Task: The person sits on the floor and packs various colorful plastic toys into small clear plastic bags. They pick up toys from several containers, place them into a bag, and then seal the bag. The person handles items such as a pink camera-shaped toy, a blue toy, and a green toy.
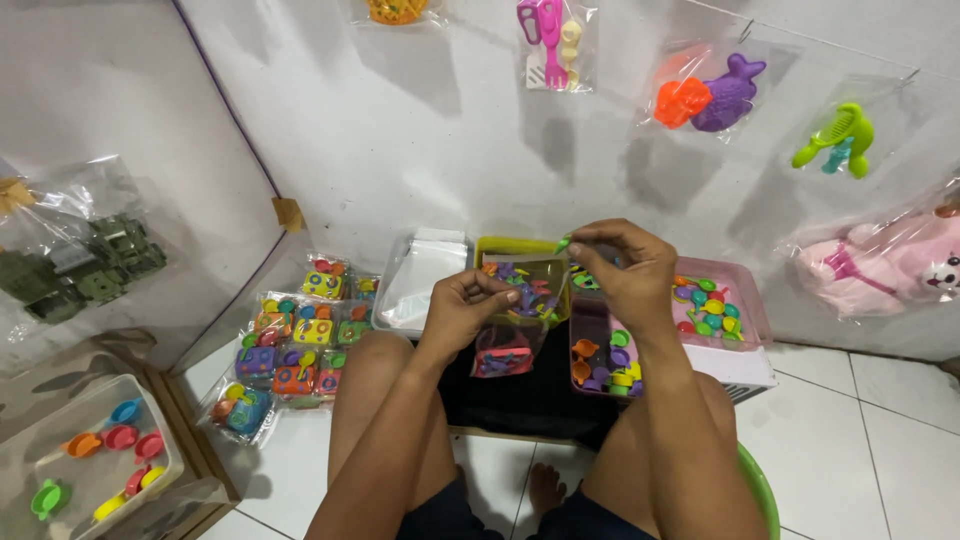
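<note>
Left hand is closed on the mouth of a small clear bag of coloured toy pieces, held above the lap. Right hand is pinched shut on a small green piece just over the bag. Behind, a yellow tray and pink tray are seen; filled packets lie on the floor, left.

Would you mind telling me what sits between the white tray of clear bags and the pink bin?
In the head view, a yellow-green bin of small coloured toy pieces sits between the white tray and pink bin.
</note>
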